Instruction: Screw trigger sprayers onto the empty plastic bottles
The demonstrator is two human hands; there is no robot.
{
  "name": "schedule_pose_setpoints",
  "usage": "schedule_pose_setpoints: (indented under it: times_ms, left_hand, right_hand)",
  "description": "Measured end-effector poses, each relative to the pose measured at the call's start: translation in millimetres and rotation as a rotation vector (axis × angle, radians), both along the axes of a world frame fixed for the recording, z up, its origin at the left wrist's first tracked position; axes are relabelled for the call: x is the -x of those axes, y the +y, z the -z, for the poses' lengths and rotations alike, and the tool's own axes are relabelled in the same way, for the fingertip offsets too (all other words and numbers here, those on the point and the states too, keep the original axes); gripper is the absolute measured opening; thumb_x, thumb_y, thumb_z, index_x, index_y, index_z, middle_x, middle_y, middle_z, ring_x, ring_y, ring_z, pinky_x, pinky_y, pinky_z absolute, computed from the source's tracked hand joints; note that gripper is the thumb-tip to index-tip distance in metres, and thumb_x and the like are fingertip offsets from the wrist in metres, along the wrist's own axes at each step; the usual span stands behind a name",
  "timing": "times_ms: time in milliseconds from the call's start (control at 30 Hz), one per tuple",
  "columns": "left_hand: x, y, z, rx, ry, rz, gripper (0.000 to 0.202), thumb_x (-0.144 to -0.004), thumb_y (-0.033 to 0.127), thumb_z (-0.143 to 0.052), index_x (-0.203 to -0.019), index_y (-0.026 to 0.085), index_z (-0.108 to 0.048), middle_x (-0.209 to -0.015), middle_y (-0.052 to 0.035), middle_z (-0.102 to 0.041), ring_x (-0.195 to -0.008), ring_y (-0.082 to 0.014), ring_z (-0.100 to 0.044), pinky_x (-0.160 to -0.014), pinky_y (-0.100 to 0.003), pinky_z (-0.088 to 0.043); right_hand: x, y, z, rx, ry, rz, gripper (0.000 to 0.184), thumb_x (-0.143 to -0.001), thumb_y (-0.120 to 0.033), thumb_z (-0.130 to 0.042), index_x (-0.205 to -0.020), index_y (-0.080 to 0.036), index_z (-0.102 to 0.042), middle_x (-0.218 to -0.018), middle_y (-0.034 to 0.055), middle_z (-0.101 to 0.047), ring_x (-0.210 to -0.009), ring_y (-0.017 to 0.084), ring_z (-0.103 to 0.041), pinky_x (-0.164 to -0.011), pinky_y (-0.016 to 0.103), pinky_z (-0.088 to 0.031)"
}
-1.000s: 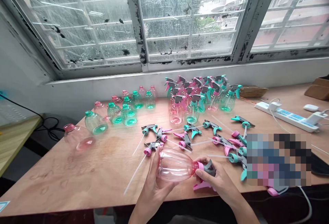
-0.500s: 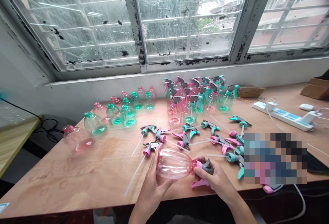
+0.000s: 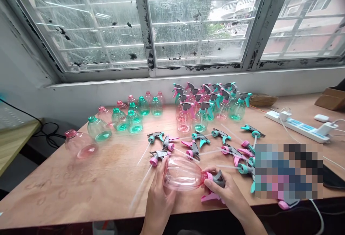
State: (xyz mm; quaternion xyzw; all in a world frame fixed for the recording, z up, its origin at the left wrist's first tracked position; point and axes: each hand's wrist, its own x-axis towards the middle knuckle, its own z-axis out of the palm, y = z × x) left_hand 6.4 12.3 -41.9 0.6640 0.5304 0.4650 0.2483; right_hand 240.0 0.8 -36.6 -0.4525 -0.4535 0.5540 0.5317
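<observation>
A clear pink spray bottle (image 3: 183,174) lies on its side between my hands above the table's front edge. My left hand (image 3: 159,188) is wrapped round its base end. At the neck, my right hand (image 3: 221,184) grips the pink collar of the grey-and-pink spray head (image 3: 217,179), whose pink trigger points toward me. The head sits on the bottle's mouth; how tightly, I cannot tell. Just beyond the bottle lie loose spray heads, among them a pink-collared one (image 3: 159,156) near my left fingers and a teal one (image 3: 199,138), with thin tubes attached.
Open pink and green bottles (image 3: 134,121) stand at the left. Several bottles fitted with spray heads (image 3: 203,118) crowd together by the wall. A white power strip (image 3: 298,126) with cables and a cardboard box (image 3: 332,94) are on the right. Part of the right side is pixelated.
The view has shifted slightly. Both hands keep hold of the pink bottle and its spray head; my left hand's grip has turned a little around the base. Nothing has been let go.
</observation>
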Motion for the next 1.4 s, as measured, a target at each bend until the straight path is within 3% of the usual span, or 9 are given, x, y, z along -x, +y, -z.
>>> schedule_pose_setpoints:
  times_ms: [133,333,467,633,700,933,1233,1400]
  left_hand:
    - [3,-5,-11.1,0.127,-0.08,0.166,0.099,-0.081,0.038,-0.084,-0.162,0.036,-0.027,-0.168,-0.0076,-0.039,-0.152,-0.0362,-0.04,-0.124,-0.051,-0.036]
    - [-1,-11,-28.5,0.201,-0.216,0.208,0.088,-0.091,0.046,-0.074,-0.163,0.03,-0.025,-0.169,-0.0094,-0.036,-0.157,-0.0324,-0.03,-0.129,-0.049,-0.024]
    - [3,-9,-23.2,0.196,-0.197,0.224,0.089,-0.088,0.046,-0.077,-0.162,0.033,-0.029,-0.171,-0.0068,-0.033,-0.159,-0.0324,-0.026,-0.131,-0.049,-0.021]
    - [7,-6,-16.6,0.158,-0.213,0.249,0.082,-0.091,0.043,-0.076,-0.16,0.042,-0.032,-0.169,-0.0037,-0.037,-0.149,-0.0325,-0.045,-0.125,-0.048,-0.034]
    - [6,-6,-17.1,0.151,-0.217,0.252,0.081,-0.091,0.042,-0.075,-0.159,0.044,-0.032,-0.169,-0.0024,-0.036,-0.149,-0.032,-0.045,-0.124,-0.047,-0.036]
    - [5,-10,-22.0,0.197,-0.241,0.226,0.085,-0.091,0.046,-0.074,-0.162,0.039,-0.028,-0.171,-0.0042,-0.034,-0.158,-0.0329,-0.029,-0.13,-0.05,-0.024]
    - [6,-8,-20.2,0.159,-0.267,0.223,0.076,-0.092,0.045,-0.073,-0.158,0.043,-0.036,-0.168,-0.0041,-0.039,-0.152,-0.0343,-0.039,-0.127,-0.052,-0.029]
    - [6,-10,-21.4,0.195,-0.254,0.225,0.079,-0.092,0.046,-0.073,-0.16,0.04,-0.033,-0.162,-0.0066,-0.046,-0.149,-0.0328,-0.044,-0.127,-0.049,-0.032]
  right_hand:
    - [0,0,-0.9,0.006,-0.029,0.026,0.047,-0.078,-0.057,-0.085,-0.099,-0.019,-0.068,-0.062,0.0005,-0.075,-0.059,0.024,-0.072,-0.06,0.034,-0.058]
    - [1,0,-2.4,-0.021,-0.045,0.027,0.046,-0.077,-0.056,-0.085,-0.098,-0.018,-0.069,-0.063,0.0004,-0.074,-0.058,0.023,-0.071,-0.058,0.033,-0.057]
    - [1,-1,-4.0,-0.016,-0.036,0.025,0.044,-0.079,-0.056,-0.084,-0.098,-0.019,-0.07,-0.064,0.0002,-0.073,-0.059,0.022,-0.07,-0.059,0.032,-0.058]
    - [2,-1,-5.5,-0.026,-0.019,0.022,0.042,-0.078,-0.056,-0.084,-0.094,-0.019,-0.071,-0.066,0.0,-0.072,-0.059,0.021,-0.068,-0.06,0.031,-0.058]
    - [3,-1,-4.6,-0.034,-0.021,0.029,0.042,-0.079,-0.056,-0.084,-0.094,-0.019,-0.071,-0.065,-0.0002,-0.071,-0.058,0.021,-0.067,-0.059,0.031,-0.057]
    - [4,-1,-0.5,-0.027,-0.053,0.012,0.045,-0.078,-0.057,-0.085,-0.097,-0.018,-0.071,-0.064,-0.0001,-0.07,-0.059,0.021,-0.068,-0.061,0.033,-0.059]
    - [2,-1,-0.1,-0.039,-0.061,-0.007,0.045,-0.078,-0.056,-0.085,-0.098,-0.019,-0.071,-0.067,-0.0001,-0.07,-0.061,0.022,-0.069,-0.061,0.032,-0.058]
    - [0,-2,1.6,-0.044,-0.049,-0.059,0.038,-0.083,-0.05,-0.084,-0.097,-0.019,-0.068,-0.071,-0.0008,-0.069,-0.064,0.02,-0.067,-0.063,0.031,-0.058]
